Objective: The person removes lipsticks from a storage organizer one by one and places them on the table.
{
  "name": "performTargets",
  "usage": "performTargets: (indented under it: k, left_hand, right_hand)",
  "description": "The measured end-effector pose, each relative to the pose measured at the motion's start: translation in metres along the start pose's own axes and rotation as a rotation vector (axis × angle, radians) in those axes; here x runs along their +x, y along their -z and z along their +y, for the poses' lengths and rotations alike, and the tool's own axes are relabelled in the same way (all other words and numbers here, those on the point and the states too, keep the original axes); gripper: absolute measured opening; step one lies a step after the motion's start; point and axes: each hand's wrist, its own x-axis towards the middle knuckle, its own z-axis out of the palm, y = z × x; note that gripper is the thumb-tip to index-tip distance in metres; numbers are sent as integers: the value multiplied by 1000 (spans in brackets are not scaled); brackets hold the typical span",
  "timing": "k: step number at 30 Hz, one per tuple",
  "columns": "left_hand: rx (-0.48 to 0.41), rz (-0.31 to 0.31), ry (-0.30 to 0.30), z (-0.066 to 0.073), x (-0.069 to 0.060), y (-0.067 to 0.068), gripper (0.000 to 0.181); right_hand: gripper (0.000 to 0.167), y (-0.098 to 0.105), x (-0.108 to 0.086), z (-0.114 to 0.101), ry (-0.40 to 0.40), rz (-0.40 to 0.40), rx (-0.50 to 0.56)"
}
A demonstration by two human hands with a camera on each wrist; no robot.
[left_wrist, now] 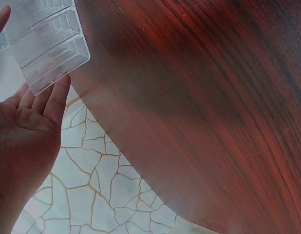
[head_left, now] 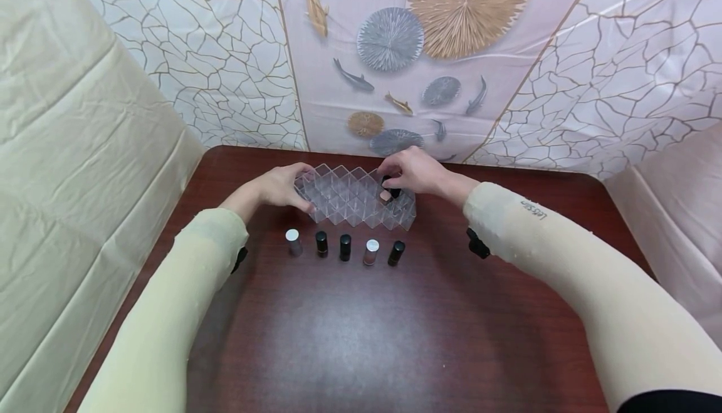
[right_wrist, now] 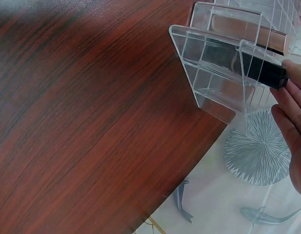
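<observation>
Under our right hand (head_left: 416, 172), the nearer one, a square-edged black tube (right_wrist: 268, 72) sits in the right end of the clear plastic organizer (head_left: 338, 197), long axis along the diamond-shaped cell walls; our fingertips pinch its top. Our left hand (head_left: 279, 186) grips the opposite end. A copper-toned tube (right_wrist: 248, 31) sits alongside; streaky wood grain marks the glossy tabletop (head_left: 338, 344).

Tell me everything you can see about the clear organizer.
The clear organizer looks like rigid transparent plastic, split by thin walls into diamond-shaped compartments, with zigzag long sides. It stands open side up near the back of the dark reddish table, its length running left to right. The left hand holds its left end between thumb and fingers. At its right end, the right hand grips a black-capped tube in one compartment; a tube with a copper-toned top sits nearby.
</observation>
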Motion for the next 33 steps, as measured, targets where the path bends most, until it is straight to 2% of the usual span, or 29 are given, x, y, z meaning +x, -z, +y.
performTargets:
  k: [13,21,28,33]
  left_hand:
    - [19,4,-6,4,0,0,93]
    - [21,4,-6,3,0,-1,91]
    - [12,5,-4,3,-1,0,90]
    - [12,4,-8,3,-1,0,91]
  right_hand:
    - [22,8,-1,-7,-11,21,-19]
    - [22,31,-3,-17,12,42,-43]
    - [20,52,-8,-26,78,88,-66]
    - [20,66,-14,-32,76,97,-62]
